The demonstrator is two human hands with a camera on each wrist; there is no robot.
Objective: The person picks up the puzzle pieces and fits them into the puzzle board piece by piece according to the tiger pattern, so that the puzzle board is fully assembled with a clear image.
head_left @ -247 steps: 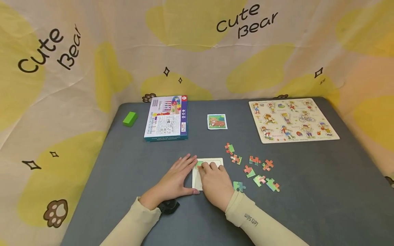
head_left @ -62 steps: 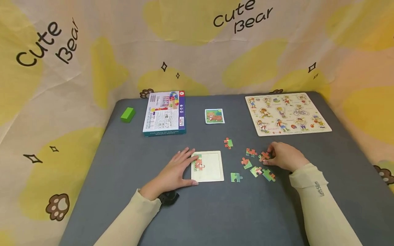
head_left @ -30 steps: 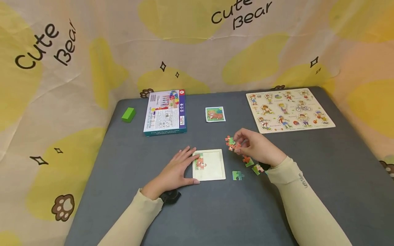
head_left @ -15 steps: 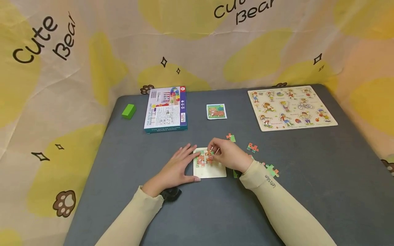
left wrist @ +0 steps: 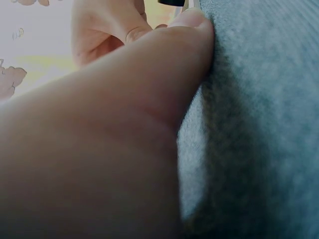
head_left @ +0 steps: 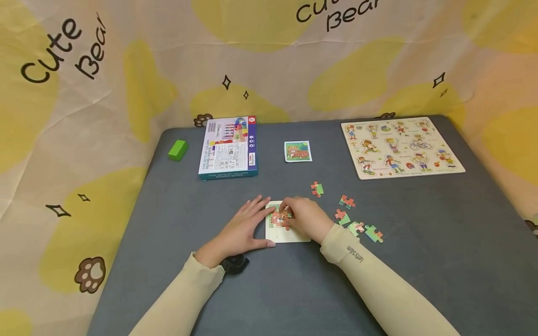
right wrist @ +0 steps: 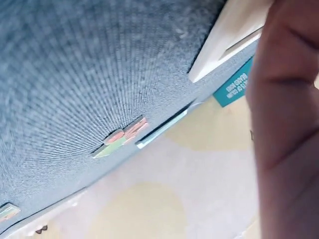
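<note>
A small cream puzzle tray [head_left: 279, 236] lies on the grey table in the head view. My left hand [head_left: 237, 231], fingers spread and thumb extended, rests along its left edge. Joined orange and green puzzle pieces [head_left: 275, 218] fill part of the tray's upper left. With my right hand [head_left: 308, 217] I pinch a jigsaw piece [head_left: 287, 215] against the right side of those pieces; my fingers cover part of it. To the right lie several loose puzzle pieces [head_left: 347, 201], orange and green. In the right wrist view, one loose piece [right wrist: 122, 137] and the tray's corner [right wrist: 214, 62] show beside my fingers.
A picture card [head_left: 298, 151] with an orange animal lies behind the tray. Farther back are a boxed toy [head_left: 229, 149], a green block [head_left: 178, 150] at left and a wooden figure board [head_left: 403, 148] at right. A patterned cloth [head_left: 269, 60] hangs behind the table.
My right hand has picked up a piece from the right-hand group and carried it left to the tray, beside the placed pieces. My left hand has stayed at the tray's left edge.
</note>
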